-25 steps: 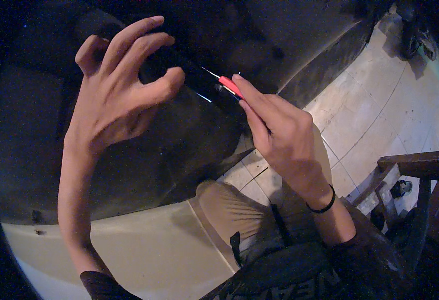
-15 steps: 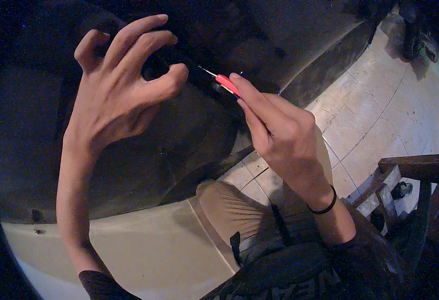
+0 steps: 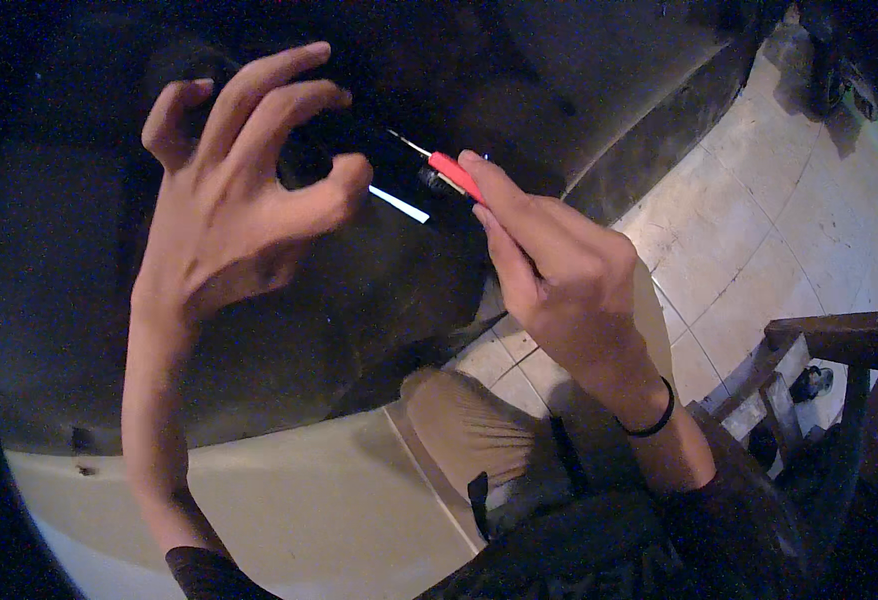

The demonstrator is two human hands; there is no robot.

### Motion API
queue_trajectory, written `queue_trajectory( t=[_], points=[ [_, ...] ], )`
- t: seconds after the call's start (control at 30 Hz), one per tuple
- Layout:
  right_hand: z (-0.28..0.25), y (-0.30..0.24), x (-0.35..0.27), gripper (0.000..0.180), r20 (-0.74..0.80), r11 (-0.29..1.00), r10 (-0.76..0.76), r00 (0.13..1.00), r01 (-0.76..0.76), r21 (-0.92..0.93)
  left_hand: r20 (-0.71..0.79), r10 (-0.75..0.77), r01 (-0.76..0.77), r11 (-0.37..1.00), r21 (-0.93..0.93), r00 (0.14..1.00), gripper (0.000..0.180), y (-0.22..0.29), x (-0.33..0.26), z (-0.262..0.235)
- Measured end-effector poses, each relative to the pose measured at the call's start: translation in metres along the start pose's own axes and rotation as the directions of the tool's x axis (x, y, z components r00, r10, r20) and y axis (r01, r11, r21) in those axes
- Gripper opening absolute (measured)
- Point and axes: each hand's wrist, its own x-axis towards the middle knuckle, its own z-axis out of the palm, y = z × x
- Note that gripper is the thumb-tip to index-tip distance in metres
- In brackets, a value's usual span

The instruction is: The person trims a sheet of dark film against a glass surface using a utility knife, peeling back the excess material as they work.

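I have the right hand [image 3: 559, 270] pinching a red-handled screwdriver [image 3: 454, 175], tip toward ten o'clock at something dark, perhaps a screw; the left hand [image 3: 239, 210] is half-curled, empty; next calls for steadying.

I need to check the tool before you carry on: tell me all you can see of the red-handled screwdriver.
The red-handled screwdriver is slim: a bright red, plastic-looking handle and a thin pale metal shaft that ends near the dark object ahead; its tip is too small to make out. It lies tilted, tip up and to the left. The right hand pinches the handle's rear, forefinger along it. The left hand does not touch it.
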Motion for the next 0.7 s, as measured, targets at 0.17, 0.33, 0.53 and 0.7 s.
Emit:
queue_trajectory(
  t=[0.17, 0.33, 0.53, 0.7],
  points=[
    [-0.003, -0.004, 0.012, 0.044, -0.003, 1.000, -0.014, 1.000, 0.014, 0.017, -0.076, -0.081, 0.066, 0.982, -0.176, 0.994, 0.042, 0.003, 0.001, 0.000],
    [0.001, -0.014, 0.017, 0.045, -0.024, 0.999, -0.047, 0.999, 0.047, -0.001, -0.108, -0.097, 0.070, 0.970, -0.232, 0.989, 0.034, 0.004, 0.008, -0.001],
    [-0.007, -0.022, 0.023, 0.046, -0.022, 0.998, -0.039, 0.999, 0.038, -0.040, -0.151, -0.102, 0.059, 0.962, -0.268, 0.983, 0.031, 0.005, 0.011, -0.001],
    [-0.006, -0.026, 0.029, 0.045, -0.038, 0.998, -0.057, 0.998, 0.057, -0.002, -0.119, -0.041, 0.017, 0.980, -0.197, 0.992, 0.037, 0.000, 0.005, 0.000]
  ],
)
